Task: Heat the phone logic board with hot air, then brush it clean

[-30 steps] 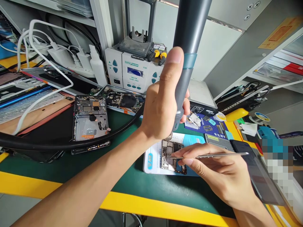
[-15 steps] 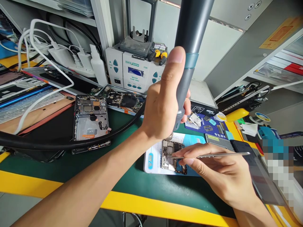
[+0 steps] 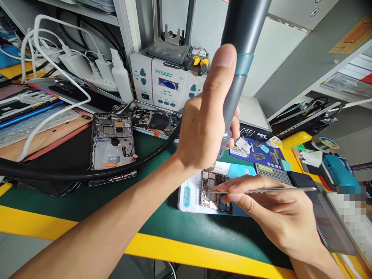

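Observation:
My left hand [image 3: 207, 112] is wrapped round the dark handle of a hot air gun [image 3: 245, 31], thumb laid along it. Its nozzle points down over a phone circuit board [image 3: 213, 195], which lies on a white and blue mat [image 3: 188, 184]. From the right, my right hand [image 3: 270, 209] pinches thin metal tweezers [image 3: 279, 190] held nearly level, their tips at the left part of the board. Whether the tips grip anything is too small to tell. A black hose [image 3: 145, 164] curves leftward from behind my left wrist.
Behind stands a hot air station [image 3: 168, 85] with a small display. To the left lies an opened phone [image 3: 112, 145], and behind it a tray of circuit boards [image 3: 155, 120]. A dark phone [image 3: 305, 182] and a blue card with small parts [image 3: 261, 153] are on the right.
Both hands, the hot air gun and the board appear slightly further right, as the whole view has shifted. The grips and the tweezers' place at the board look the same.

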Demonstrator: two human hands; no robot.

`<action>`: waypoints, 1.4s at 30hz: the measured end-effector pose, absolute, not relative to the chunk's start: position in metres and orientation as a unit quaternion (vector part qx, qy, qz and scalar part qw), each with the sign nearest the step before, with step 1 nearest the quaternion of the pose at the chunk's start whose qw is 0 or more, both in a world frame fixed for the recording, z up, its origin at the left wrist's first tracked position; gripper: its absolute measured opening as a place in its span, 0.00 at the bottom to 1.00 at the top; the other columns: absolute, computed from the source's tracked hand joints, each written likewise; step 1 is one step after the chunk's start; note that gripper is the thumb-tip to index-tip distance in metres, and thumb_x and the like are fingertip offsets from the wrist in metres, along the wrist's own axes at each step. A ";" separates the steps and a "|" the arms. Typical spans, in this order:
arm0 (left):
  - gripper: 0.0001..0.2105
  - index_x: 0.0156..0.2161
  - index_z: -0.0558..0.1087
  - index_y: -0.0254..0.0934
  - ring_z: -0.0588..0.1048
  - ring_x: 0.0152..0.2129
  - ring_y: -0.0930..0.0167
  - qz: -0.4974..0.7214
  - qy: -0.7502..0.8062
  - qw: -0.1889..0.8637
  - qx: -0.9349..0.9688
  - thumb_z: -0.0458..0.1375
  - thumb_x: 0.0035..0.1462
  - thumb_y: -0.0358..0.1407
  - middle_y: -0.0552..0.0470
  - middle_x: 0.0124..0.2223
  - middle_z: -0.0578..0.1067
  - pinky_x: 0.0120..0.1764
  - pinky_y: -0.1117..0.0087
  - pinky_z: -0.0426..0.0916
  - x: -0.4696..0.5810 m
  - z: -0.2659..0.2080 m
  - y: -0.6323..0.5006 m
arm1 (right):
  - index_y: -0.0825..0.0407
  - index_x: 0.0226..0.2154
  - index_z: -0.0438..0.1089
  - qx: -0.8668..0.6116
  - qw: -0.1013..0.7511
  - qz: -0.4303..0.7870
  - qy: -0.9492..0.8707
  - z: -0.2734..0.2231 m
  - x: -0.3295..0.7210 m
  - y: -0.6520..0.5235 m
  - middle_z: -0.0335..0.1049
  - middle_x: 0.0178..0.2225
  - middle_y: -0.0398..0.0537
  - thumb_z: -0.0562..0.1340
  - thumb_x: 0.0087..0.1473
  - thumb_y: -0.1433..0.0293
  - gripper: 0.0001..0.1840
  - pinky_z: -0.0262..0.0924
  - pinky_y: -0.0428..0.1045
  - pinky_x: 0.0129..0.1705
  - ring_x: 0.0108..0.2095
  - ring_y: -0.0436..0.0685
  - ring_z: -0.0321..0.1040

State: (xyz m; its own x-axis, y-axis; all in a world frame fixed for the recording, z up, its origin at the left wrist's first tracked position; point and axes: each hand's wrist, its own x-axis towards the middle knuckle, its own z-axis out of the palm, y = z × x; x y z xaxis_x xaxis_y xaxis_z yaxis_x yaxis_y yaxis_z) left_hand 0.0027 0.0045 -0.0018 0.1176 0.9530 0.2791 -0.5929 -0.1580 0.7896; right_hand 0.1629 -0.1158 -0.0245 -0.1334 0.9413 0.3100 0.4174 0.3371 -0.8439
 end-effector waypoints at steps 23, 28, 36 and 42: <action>0.26 0.32 0.69 0.43 0.74 0.19 0.71 0.646 0.200 0.573 0.463 0.51 0.82 0.54 0.56 0.28 0.68 0.21 0.68 0.70 0.002 -0.002 0.003 | 0.39 0.36 0.94 -0.492 0.431 0.302 -0.694 -0.027 0.165 -0.116 0.95 0.38 0.39 0.77 0.67 0.78 0.16 0.88 0.42 0.44 0.40 0.57 0.96; 0.26 0.33 0.68 0.44 0.75 0.20 0.70 0.633 0.206 0.574 0.477 0.49 0.82 0.56 0.56 0.28 0.69 0.21 0.67 0.71 0.000 -0.005 0.003 | 0.41 0.33 0.93 -0.486 0.443 0.320 -0.682 -0.027 0.164 -0.117 0.95 0.37 0.43 0.78 0.68 0.77 0.15 0.90 0.45 0.44 0.39 0.60 0.96; 0.24 0.32 0.66 0.44 0.74 0.18 0.70 0.652 0.210 0.566 0.459 0.50 0.81 0.53 0.56 0.26 0.67 0.20 0.67 0.68 0.004 -0.001 0.001 | 0.41 0.31 0.93 -0.481 0.449 0.327 -0.679 -0.027 0.162 -0.117 0.95 0.37 0.44 0.79 0.67 0.78 0.16 0.90 0.47 0.43 0.38 0.61 0.96; 0.26 0.31 0.68 0.43 0.73 0.19 0.71 0.638 0.216 0.584 0.453 0.50 0.81 0.54 0.55 0.27 0.67 0.21 0.67 0.69 0.003 0.001 0.000 | 0.41 0.33 0.94 -0.486 0.439 0.326 -0.682 -0.025 0.162 -0.117 0.95 0.37 0.44 0.78 0.67 0.79 0.17 0.90 0.45 0.43 0.39 0.61 0.96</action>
